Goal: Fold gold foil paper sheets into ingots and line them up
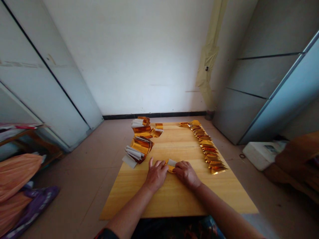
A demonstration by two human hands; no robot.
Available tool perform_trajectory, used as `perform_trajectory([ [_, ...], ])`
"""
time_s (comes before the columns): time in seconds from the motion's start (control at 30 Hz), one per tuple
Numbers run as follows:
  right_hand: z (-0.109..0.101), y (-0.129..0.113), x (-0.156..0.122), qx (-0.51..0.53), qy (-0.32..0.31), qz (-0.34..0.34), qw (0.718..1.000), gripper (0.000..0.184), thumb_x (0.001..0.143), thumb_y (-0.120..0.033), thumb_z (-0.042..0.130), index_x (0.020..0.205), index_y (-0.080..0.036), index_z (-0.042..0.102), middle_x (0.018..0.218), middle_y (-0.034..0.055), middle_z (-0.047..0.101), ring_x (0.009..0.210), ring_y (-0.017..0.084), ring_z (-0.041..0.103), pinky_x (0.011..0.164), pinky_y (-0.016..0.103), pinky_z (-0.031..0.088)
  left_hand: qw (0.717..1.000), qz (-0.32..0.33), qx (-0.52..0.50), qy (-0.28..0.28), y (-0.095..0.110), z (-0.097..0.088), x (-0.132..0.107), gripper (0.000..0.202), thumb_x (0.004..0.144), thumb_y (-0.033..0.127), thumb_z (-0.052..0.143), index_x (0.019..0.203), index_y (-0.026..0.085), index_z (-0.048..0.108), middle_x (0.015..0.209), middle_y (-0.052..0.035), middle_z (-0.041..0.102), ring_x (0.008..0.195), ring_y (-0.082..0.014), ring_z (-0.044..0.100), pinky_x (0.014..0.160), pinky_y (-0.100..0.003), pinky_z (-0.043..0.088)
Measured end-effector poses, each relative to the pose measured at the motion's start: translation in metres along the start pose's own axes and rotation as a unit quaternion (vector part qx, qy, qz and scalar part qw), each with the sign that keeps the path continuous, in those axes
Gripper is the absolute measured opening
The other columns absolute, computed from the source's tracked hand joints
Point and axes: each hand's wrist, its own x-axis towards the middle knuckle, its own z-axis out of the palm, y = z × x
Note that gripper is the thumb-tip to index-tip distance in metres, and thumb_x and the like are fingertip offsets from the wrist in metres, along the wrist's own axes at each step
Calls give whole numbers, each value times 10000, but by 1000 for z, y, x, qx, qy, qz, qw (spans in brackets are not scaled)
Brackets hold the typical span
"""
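Observation:
My left hand (pixel 156 174) and my right hand (pixel 186 174) meet near the middle of a pale wooden tabletop (pixel 174 139). Between them, both hands grip a small piece of gold foil paper with a white side (pixel 170 165), partly hidden by my fingers. Beyond my left hand lie loose stacks of gold-and-white paper (pixel 139 149) and more curled sheets (pixel 142 127). A long row of folded gold foil pieces (pixel 208 147) runs along the table's right side, beyond my right hand.
The table stands on a tiled floor against a white wall. Tall grey cupboard panels (pixel 271 76) rise on the right, with a white foam box (pixel 261 154) low down. Orange cloth (pixel 15 176), a purple bag (pixel 35 209) and a wooden shelf (pixel 27 139) sit at left.

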Motion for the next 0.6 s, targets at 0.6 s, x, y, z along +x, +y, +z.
perform_trajectory([
  [0.6, -4, -4, -1, -13, -21, 5, 1000, 147, 896, -206, 533, 880, -240, 675, 872, 37, 642, 838, 167, 514, 751, 282, 348, 998, -30, -49, -2, -4, 1, -2, 138, 852, 215, 533, 930, 276, 630, 1141, -21, 661, 1058, -213, 565, 1076, -610, 136],
])
